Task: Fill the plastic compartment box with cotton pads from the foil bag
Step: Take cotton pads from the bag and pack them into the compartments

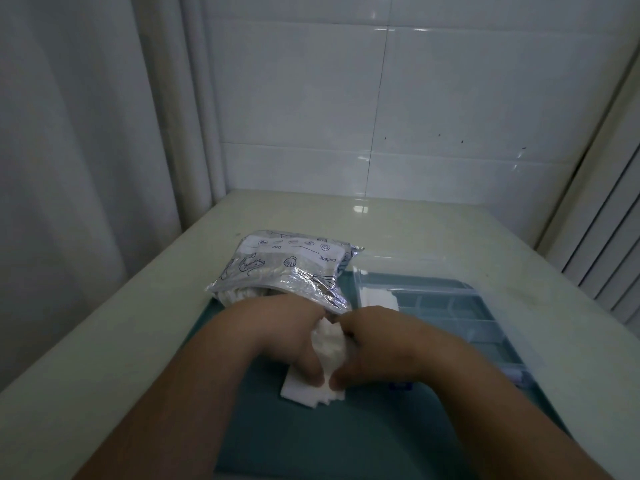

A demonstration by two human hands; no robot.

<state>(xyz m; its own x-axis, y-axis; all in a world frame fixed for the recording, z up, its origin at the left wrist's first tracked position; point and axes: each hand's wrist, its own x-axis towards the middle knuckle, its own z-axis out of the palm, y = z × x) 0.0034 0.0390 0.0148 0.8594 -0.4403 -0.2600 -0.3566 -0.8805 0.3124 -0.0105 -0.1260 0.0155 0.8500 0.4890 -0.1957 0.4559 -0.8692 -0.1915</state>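
Note:
A silver foil bag [284,268] with printed shells lies on the counter, its open mouth facing me and white pads showing inside. Just in front of it my left hand [277,337] and my right hand [377,344] meet and together grip a bunch of white cotton pads [329,341]. More pads [304,393] lie in a flat stack under the hands on the teal mat. To the right stands the clear plastic compartment box [450,306] with its lid open; a few pads [377,296] sit in its near-left compartment.
A teal mat [329,438] covers the near part of the pale counter [398,230]. White tiled wall stands behind, a curtain hangs at the left, and slatted blinds are at the right. The box's open clear lid [519,323] extends toward the right edge.

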